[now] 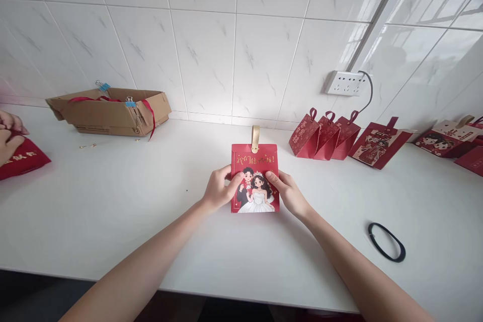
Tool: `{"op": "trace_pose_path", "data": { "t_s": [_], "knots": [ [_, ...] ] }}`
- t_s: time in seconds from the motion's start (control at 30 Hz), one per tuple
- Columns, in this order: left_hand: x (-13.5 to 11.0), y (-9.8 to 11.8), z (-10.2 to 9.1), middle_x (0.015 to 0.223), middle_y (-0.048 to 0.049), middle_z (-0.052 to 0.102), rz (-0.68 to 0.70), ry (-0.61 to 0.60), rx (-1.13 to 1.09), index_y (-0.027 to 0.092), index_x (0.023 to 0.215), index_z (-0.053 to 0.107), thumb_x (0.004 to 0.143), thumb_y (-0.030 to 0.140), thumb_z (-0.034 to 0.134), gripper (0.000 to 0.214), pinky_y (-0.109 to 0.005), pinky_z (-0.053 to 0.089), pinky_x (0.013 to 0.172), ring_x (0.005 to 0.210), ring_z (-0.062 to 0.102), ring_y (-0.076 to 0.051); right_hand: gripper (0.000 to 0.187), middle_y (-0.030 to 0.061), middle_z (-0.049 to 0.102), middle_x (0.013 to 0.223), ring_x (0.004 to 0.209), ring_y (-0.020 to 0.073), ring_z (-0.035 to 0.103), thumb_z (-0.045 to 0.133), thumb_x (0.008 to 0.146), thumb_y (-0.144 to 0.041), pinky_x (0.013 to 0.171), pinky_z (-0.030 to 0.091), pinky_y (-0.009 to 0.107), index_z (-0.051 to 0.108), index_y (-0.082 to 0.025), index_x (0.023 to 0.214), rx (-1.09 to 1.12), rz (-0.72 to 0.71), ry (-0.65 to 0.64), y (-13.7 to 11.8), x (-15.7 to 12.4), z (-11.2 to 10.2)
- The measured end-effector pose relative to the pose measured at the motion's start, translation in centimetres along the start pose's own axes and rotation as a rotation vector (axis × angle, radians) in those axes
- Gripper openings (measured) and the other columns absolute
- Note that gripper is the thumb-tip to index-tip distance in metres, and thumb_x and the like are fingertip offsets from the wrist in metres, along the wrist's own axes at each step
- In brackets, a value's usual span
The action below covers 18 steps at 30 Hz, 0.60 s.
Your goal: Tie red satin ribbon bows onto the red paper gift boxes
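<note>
At the far left edge, another person's hands (8,133) rest on a red pouch (24,158) lying on the white table (113,211). Farther back, near the tiled wall, sits an open cardboard box (113,110) with blue binder clips (102,85) on its rim and a red ribbon (149,110) trailing over its side; a few small gold bits (87,146) lie just in front of it.

In the middle, near the person, the left hand (219,188) is closed on the left edge of a flat red gift bag (255,161), thumb on the printed front and fingers behind. The bag lies flat or nearly flat on the table (which of the two I cannot tell), picture side up, its gold handle loop (255,138) pointing toward the wall. The right hand (289,191) clamps the right edge the same way.

As I judge it, the step in hand is holding and squaring up the still-flat bag between both hands. Opening it out would call for an even pinch on both edges, since thin card creases readily.

To the right, three folded red bags (324,136) stand in a row below a wall socket (344,83), with more printed bags (377,148) lying beyond. A black band (387,241) lies near the front right, well apart from the hands.
</note>
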<state>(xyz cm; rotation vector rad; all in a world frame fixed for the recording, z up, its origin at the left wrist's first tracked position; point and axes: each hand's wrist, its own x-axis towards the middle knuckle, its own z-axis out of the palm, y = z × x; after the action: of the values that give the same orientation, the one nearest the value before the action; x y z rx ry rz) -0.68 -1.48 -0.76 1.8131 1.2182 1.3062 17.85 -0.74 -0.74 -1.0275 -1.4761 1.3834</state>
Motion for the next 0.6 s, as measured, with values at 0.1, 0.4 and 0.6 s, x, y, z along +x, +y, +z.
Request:
{"op": "trace_pose_path", "data": {
  "t_s": [0.1,0.4,0.6],
  "knots": [
    [0.01,-0.03,-0.02,0.062,0.0003,0.059,0.006,0.0,-0.008,0.016,0.069,0.055,0.079,0.038,0.048,0.025,-0.022,0.042,0.054,0.056,0.052,-0.012,0.04,0.0066,0.068,0.097,0.09,0.0253,0.063,0.055,0.078,-0.057,0.074,0.05,0.033,0.059,-0.019,0.09,-0.003,-0.018,-0.013,0.11,0.14,-0.17],
    [-0.16,-0.55,0.2,0.058,-0.0001,0.056,0.005,0.023,-0.025,0.016,0.063,0.051,0.078,0.038,0.05,0.027,-0.022,0.039,0.051,0.054,0.051,-0.012,0.04,0.0048,0.069,0.086,0.074,0.0211,0.064,0.055,0.077,-0.058,0.062,0.048,0.029,0.059,-0.018,0.081,-0.078,0.016,0.015,-0.09,-0.27,-0.11],
    [-0.17,-0.45,0.19,0.06,-0.0001,0.055,0.001,0.01,-0.043,0.016,0.065,0.053,0.078,0.038,0.05,0.026,-0.022,0.038,0.052,0.056,0.051,-0.012,0.04,0.0039,0.068,0.082,0.071,0.0203,0.063,0.055,0.077,-0.058,0.06,0.048,0.027,0.058,-0.018,0.08,-0.067,0.03,0.033,-0.11,-0.34,0.08]
  ]
}}
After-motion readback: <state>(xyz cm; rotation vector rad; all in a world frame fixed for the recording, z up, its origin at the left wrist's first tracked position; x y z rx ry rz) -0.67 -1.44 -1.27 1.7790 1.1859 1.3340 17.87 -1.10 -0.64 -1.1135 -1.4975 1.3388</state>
